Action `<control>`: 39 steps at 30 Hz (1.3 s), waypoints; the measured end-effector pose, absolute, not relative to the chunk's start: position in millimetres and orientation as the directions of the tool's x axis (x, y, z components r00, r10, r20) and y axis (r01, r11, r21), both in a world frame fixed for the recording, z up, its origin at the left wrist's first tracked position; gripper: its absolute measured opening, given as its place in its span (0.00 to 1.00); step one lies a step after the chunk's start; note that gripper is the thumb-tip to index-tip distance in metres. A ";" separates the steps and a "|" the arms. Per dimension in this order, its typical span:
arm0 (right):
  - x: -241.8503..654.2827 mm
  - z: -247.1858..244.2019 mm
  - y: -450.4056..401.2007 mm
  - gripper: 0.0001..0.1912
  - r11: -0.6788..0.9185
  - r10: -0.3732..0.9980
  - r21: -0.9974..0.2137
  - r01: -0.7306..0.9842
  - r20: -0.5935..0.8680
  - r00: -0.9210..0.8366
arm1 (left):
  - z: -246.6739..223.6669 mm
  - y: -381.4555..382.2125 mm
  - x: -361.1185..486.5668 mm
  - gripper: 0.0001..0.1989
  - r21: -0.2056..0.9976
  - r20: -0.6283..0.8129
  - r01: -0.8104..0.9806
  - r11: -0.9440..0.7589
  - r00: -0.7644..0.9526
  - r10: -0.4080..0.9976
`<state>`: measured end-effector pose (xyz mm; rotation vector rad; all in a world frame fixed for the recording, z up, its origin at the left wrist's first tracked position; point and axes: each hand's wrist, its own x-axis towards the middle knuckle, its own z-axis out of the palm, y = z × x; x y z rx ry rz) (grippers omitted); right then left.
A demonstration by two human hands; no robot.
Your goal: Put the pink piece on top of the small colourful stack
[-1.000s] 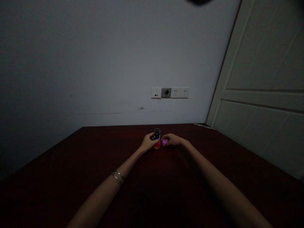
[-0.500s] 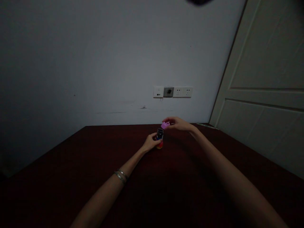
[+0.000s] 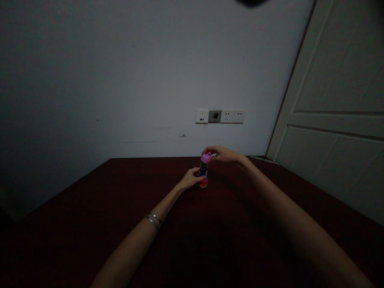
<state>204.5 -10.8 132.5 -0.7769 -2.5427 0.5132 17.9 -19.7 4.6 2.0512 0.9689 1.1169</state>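
A small bottle (image 3: pixel 203 170), dark at the top and red and yellow near its base, stands upright on the dark red table (image 3: pixel 150 180). My left hand (image 3: pixel 191 179) is closed around its lower half from the left. Over the bottle's mouth is a pink-purple bottle cap (image 3: pixel 205 157) with a small loop on its right side. My right hand (image 3: pixel 219 153) grips this cap from above and behind, fingers bent around it. Whether the cap is seated on the rim or just above it, I cannot tell.
Behind the table rises a pale wall (image 3: pixel 150 80) with a row of sockets and switches (image 3: pixel 220 116). A panelled door (image 3: pixel 336 120) stands to the right. Near the table's back right corner lies a thin pale strip (image 3: pixel 264 159).
My right hand has brought the cap left and onto or close over the bottle's mouth, which showed open before. My left hand keeps its hold on the bottle.
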 end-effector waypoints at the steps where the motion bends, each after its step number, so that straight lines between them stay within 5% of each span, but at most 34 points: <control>1: 203.8 133.0 -9.7 0.17 0.782 0.584 -0.451 0.429 0.292 -0.758 | 4.7 -20.0 18.2 0.15 0.774 0.430 0.311 -0.551 0.380 0.819; 11: 195.2 131.1 -6.4 0.19 0.767 0.583 -0.443 0.465 0.175 -0.794 | 6.5 -23.3 19.6 0.16 0.764 0.424 0.338 -0.550 0.380 0.822; 39: 198.8 134.3 -13.8 0.18 0.767 0.592 -0.418 0.487 0.170 -0.788 | 3.6 -19.6 18.3 0.14 0.760 0.417 0.325 -0.562 0.418 0.807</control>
